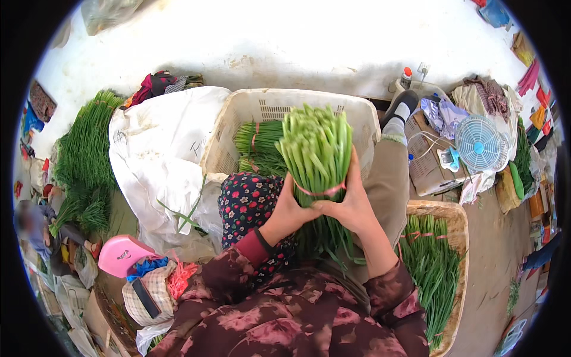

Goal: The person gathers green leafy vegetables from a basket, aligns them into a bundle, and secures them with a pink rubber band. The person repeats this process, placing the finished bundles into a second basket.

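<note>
A thick bundle of green stalks, which look like garlic chives (316,147), stands upright between my hands with its pale cut ends up. A pink tie (322,191) circles it. My left hand (292,209) grips its left side just under the tie. On the right side my right hand (341,205) wraps around it, the thumbs nearly meeting in front. The leafy ends hang down over my lap. Behind the bundle is a white plastic crate (294,99) holding tied bunches of chives (258,138), partly hidden by the held bundle.
More tied chives (430,263) fill a crate (461,232) at my right. White sheeting (160,134) lies left of the white crate. A blue fan (477,140) stands on a box at right. Pink strings (180,276) lie near my left elbow. Another person (42,227) sits far left.
</note>
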`<action>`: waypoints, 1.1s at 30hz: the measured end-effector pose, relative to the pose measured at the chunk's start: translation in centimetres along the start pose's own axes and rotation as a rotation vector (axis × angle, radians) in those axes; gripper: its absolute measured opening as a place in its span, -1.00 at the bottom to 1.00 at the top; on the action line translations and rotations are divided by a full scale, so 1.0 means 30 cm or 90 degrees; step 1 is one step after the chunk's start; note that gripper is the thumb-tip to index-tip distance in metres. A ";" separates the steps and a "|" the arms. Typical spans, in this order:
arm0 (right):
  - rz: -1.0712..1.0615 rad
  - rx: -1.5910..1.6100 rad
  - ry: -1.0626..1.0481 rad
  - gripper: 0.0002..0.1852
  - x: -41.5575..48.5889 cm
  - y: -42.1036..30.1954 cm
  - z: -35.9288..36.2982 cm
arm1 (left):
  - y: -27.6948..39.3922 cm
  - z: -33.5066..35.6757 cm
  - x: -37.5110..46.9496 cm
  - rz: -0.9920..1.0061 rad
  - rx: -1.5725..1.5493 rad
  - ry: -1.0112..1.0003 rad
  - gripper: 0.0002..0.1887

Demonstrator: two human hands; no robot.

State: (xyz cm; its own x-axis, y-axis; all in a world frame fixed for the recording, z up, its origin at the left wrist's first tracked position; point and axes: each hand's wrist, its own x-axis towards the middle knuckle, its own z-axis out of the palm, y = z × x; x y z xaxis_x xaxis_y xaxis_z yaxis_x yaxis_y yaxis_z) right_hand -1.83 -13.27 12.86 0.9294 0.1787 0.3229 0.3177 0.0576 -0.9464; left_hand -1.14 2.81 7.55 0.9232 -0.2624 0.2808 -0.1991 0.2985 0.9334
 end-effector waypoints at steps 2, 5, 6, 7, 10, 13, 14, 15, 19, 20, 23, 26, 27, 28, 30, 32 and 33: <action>-0.001 -0.150 -0.024 0.34 0.007 0.050 -0.007 | 0.000 -0.039 0.061 0.003 -0.032 0.037 -0.15; 0.123 -0.258 -0.031 0.25 -0.086 0.240 -0.050 | 0.072 -0.092 0.144 -0.010 -0.151 0.101 -0.36; 0.174 -0.281 -0.030 0.21 -0.137 0.296 -0.060 | 0.084 -0.120 0.174 -0.023 -0.214 0.136 -0.44; 0.241 -0.320 -0.035 0.06 -0.206 0.362 -0.070 | 0.060 -0.191 0.206 -0.041 -0.206 0.191 -0.50; 0.354 -0.544 -0.277 -0.27 -0.313 0.368 -0.062 | 0.012 -0.392 0.291 -0.085 -0.309 0.277 -0.50; 0.223 -0.382 -0.328 -0.38 -0.380 0.403 -0.027 | -0.019 -0.464 0.350 -0.100 -0.420 0.355 -0.46; 0.226 -0.378 -0.351 -0.41 -0.383 0.400 -0.022 | -0.028 -0.480 0.361 -0.109 -0.462 0.376 -0.45; 0.226 -0.374 -0.378 -0.44 -0.366 0.367 -0.016 | -0.043 -0.500 0.372 -0.115 -0.505 0.398 -0.45; 0.229 -0.356 -0.330 -0.56 -0.286 0.271 -0.030 | -0.058 -0.500 0.378 -0.098 -0.508 0.442 -0.45; 0.184 -0.391 -0.293 -0.67 -0.260 0.255 -0.033 | -0.063 -0.487 0.392 -0.109 -0.506 0.480 -0.47; 0.155 -0.375 -0.195 -0.73 -0.164 0.189 -0.026 | -0.085 -0.499 0.397 -0.109 -0.515 0.483 -0.48; -0.015 -0.438 -0.016 -0.84 -0.054 0.166 0.008 | -0.126 -0.505 0.415 -0.104 -0.520 0.490 -0.49; -0.078 -0.453 0.043 -0.85 -0.016 0.168 0.021 | -0.124 -0.501 0.414 -0.103 -0.514 0.496 -0.49; -0.075 -0.470 0.070 -0.86 0.020 0.165 0.035 | -0.116 -0.481 0.413 -0.093 -0.504 0.484 -0.50; -0.072 -0.502 0.125 -0.87 0.078 0.163 0.052 | -0.121 -0.470 0.417 -0.093 -0.507 0.490 -0.50; -0.083 -0.541 0.127 -0.86 0.107 0.210 0.044 | -0.130 -0.464 0.417 -0.093 -0.509 0.493 -0.50; -0.089 -0.562 0.126 -0.86 0.117 0.231 0.041 | -0.134 -0.461 0.418 -0.092 -0.511 0.493 -0.50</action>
State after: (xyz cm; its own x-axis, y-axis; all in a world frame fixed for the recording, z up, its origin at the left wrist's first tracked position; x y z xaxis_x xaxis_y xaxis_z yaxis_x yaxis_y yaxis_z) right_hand 3.40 -11.03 7.42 0.8611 0.0501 0.5060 0.3818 -0.7208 -0.5785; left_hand 15.78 11.00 4.23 0.9316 0.2146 -0.2934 -0.0618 0.8888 0.4540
